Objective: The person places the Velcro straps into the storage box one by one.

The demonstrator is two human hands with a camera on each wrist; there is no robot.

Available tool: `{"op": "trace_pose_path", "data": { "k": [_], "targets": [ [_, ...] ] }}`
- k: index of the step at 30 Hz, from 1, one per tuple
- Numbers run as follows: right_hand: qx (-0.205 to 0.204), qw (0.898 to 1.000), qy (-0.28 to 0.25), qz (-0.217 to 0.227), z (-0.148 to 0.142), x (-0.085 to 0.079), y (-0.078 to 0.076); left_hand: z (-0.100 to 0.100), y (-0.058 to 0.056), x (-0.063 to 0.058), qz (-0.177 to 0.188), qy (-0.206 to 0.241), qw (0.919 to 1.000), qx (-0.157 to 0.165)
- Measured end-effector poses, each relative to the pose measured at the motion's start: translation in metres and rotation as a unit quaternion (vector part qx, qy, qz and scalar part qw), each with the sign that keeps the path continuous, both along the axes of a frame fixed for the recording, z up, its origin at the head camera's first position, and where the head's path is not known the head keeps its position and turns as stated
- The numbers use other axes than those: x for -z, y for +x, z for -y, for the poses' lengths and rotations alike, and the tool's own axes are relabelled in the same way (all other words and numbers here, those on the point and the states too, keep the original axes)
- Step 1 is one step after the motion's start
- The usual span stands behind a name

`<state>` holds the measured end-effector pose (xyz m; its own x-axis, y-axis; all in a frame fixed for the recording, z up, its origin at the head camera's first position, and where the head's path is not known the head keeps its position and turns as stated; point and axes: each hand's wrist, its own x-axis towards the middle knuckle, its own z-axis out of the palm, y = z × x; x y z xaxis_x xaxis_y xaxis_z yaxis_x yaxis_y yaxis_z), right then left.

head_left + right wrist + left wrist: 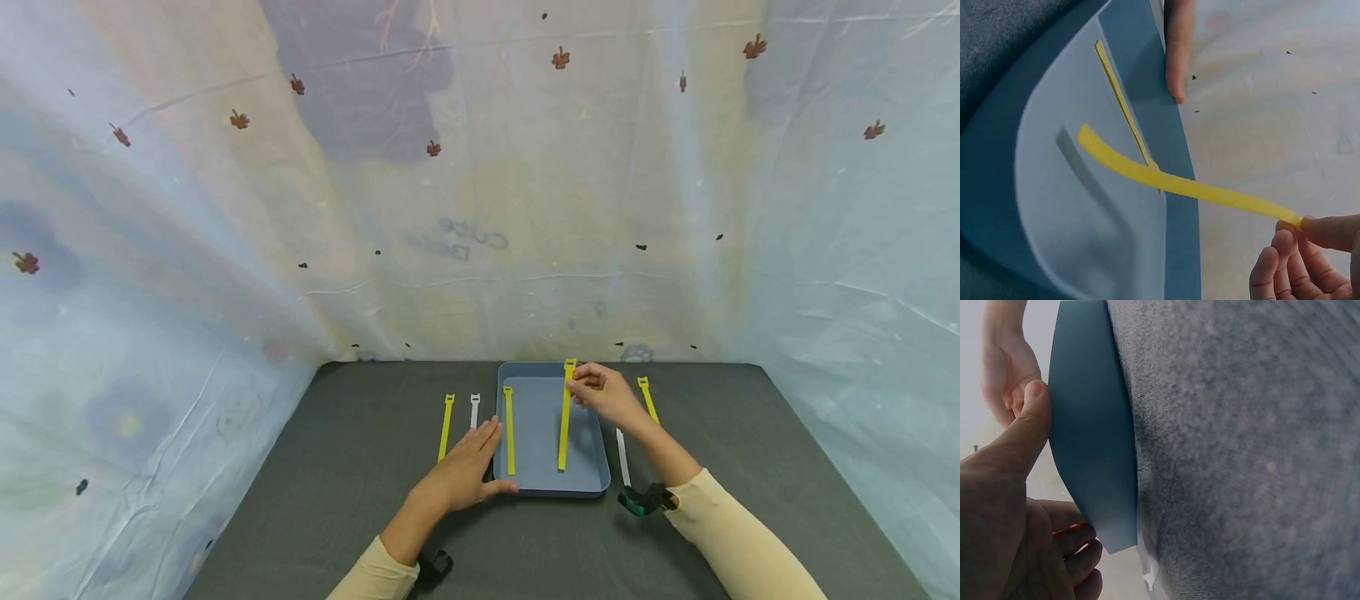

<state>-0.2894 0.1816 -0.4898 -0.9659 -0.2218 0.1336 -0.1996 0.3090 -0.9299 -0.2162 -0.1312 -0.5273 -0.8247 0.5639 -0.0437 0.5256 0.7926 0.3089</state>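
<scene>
My right hand [606, 393] pinches a yellow cable tie [565, 425] near its slotted head, between thumb and fingertips. The tie hangs over the right part of a blue-grey tray [536, 442], its free end bending and casting a shadow on the tray floor. Another yellow cable tie [510, 433] lies along the tray's left side. My left hand [467, 468] rests at the tray's front left corner, fingers stretched along the left wall. Its thumb [1036, 403] touches the front rim.
Left of the tray lie a yellow tie [446, 425] and a white tie [475, 407], partly behind my left hand. To the right are another yellow tie [647, 397] and a white tie [622, 458], partly covered by my right arm. A patterned curtain [525, 275] stands behind the dark table [360, 467].
</scene>
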Motion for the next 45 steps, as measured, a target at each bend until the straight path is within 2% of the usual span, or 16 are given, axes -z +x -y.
{"op": "trace_pose_path", "data": {
  "k": [7,17,26,33,45],
  "targets": [
    [-0.013,0.999,0.004,0.036,0.017,0.005,-0.007,-0.001,-0.001,0.000,-0.001,-0.002,1.0000,-0.003],
    [-0.022,0.998,0.006,0.051,0.042,0.005,-0.012,0.000,-0.001,0.000,-0.004,-0.001,1.0000,0.004],
    [-0.013,0.997,0.040,0.070,0.051,0.018,-0.025,0.000,0.000,-0.001,0.000,-0.005,1.0000,0.005],
    [-0.018,0.996,0.046,0.079,0.057,0.019,-0.028,0.000,0.000,0.000,-0.002,-0.002,1.0000,0.007],
    [-0.015,0.993,0.062,0.104,0.066,0.029,-0.038,0.000,-0.001,0.001,-0.006,-0.003,0.9999,0.007]
  ]
}}
